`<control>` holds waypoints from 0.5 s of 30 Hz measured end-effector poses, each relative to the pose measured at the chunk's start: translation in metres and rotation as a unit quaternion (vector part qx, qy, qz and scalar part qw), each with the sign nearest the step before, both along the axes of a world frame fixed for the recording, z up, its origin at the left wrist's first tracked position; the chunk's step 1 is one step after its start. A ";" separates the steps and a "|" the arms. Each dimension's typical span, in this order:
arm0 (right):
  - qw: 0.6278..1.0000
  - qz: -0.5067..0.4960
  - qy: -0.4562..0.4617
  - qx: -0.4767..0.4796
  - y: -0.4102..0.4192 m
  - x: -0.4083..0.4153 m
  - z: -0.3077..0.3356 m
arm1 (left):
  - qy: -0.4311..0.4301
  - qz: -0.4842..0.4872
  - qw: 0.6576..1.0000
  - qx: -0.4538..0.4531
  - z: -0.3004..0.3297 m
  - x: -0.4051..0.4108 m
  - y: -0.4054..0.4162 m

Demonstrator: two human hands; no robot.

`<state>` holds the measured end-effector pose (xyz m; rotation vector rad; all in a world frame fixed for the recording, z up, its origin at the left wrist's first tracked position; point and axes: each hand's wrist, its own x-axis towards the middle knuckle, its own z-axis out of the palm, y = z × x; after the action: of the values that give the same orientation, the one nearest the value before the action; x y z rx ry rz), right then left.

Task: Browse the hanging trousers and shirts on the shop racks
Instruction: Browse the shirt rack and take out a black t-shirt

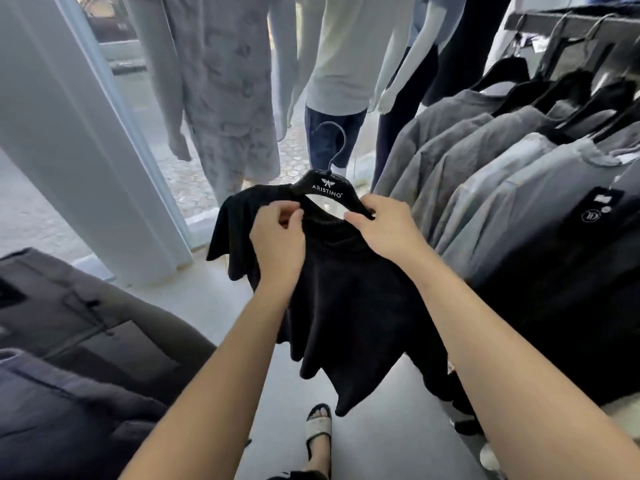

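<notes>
Both forearms reach out to a black shirt [346,289] on its hanger [327,189]. My left hand [277,244] pinches the collar; my right hand [384,230] grips the hanger's arm, just left of the rack [571,20] of grey shirts [485,168].

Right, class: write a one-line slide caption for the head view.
Both hands hold a black shirt on its hanger, off the rack.
</notes>
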<state>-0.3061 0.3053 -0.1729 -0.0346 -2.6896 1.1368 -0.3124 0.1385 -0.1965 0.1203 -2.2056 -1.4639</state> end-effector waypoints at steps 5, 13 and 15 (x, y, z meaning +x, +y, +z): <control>1.000 -0.003 -0.015 0.008 -0.037 -0.003 -0.021 | -0.159 -0.175 0.967 0.099 -0.012 0.001 0.013; 0.982 0.144 -0.117 -0.034 -0.049 0.002 -0.040 | -0.239 -0.179 0.943 0.148 -0.029 -0.001 -0.003; 0.971 0.171 -0.163 -0.044 -0.045 0.004 -0.041 | -0.249 -0.193 0.939 0.139 -0.030 0.004 -0.010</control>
<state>-0.3026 0.2601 -0.2135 0.2625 -3.0133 1.4616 -0.3088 0.1281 -0.2263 0.1759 -2.4973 -2.1598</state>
